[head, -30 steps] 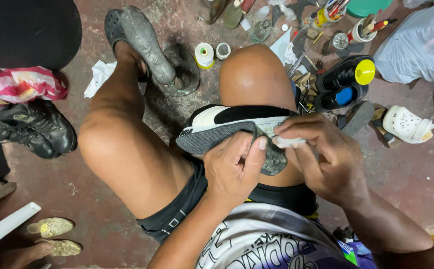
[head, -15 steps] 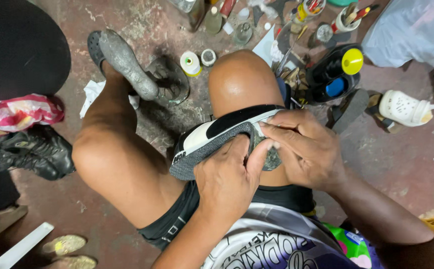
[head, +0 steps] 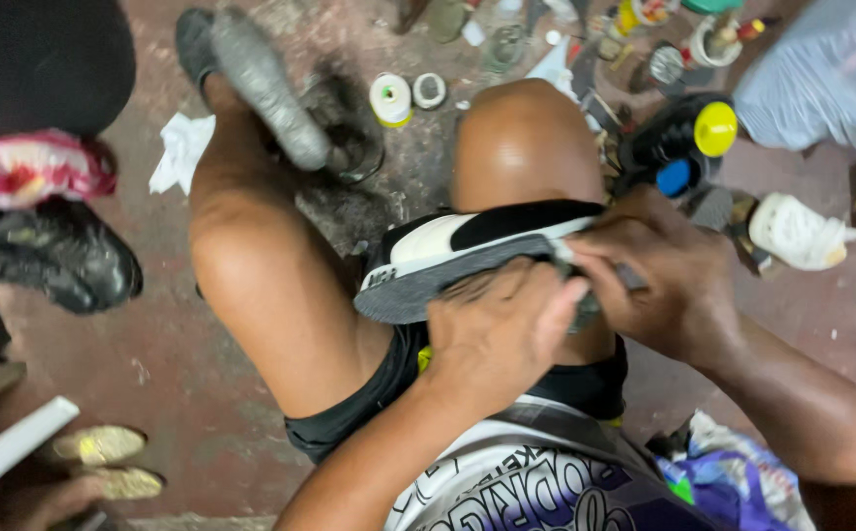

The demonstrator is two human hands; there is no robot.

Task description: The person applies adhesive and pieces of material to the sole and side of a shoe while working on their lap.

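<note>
A black and white shoe (head: 467, 258) was held at centre frame across the knee, the left hand (head: 492, 339) clamped on its sole and the right hand (head: 659, 285) pinching its heel edge. With only a bare knee as support, the shoe was judged likely to slip, and the fingers pressed so near the edge could have been caught.

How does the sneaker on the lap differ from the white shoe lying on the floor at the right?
The sneaker is black and white with a grey sole; the white shoe is white all over. The sneaker lies across the thigh, gripped by the left hand and right hand; the white shoe lies untouched on the floor. The sneaker looks larger in view, being closer. Both lie tipped over rather than standing on their soles.
</note>
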